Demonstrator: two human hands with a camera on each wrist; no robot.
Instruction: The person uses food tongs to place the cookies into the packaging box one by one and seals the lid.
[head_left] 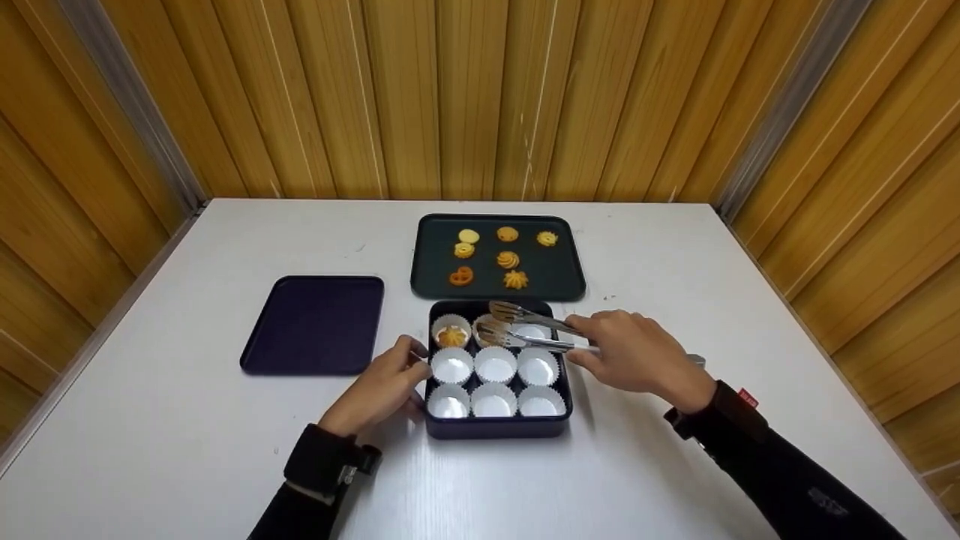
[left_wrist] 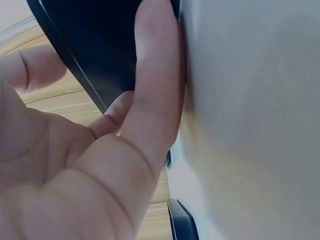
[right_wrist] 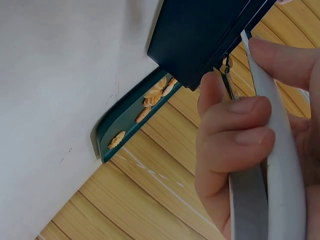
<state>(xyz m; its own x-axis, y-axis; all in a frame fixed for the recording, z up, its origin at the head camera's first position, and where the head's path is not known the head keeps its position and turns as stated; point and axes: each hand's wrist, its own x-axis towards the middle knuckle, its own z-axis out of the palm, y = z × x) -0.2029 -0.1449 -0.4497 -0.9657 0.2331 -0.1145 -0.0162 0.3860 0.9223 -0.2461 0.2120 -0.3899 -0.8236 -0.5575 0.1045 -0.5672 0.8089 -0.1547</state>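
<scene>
My right hand [head_left: 634,352] holds metal tongs [head_left: 544,345], with fingers and thumb wrapped about their arms. The two tong tips stand apart over the back row of a dark blue box [head_left: 499,429], overlapping its middle paper cup. White paper cups [head_left: 496,365] line the box in rows. A flower-shaped cookie [head_left: 452,336] sits in the back left cup. What lies between the tong tips I cannot tell. Against the box's left wall rests my left hand [head_left: 382,382]; in the left wrist view its fairly straight fingers [left_wrist: 155,75] touch that dark wall.
Behind the box lies a dark green tray [head_left: 555,285] with several cookies of different shapes, among them a pretzel-shaped one [head_left: 461,276] and a swirled one [head_left: 508,260]. A flat dark blue lid [head_left: 315,326] lies to the left. Wood-panelled walls [head_left: 465,97] border the white table [head_left: 187,442].
</scene>
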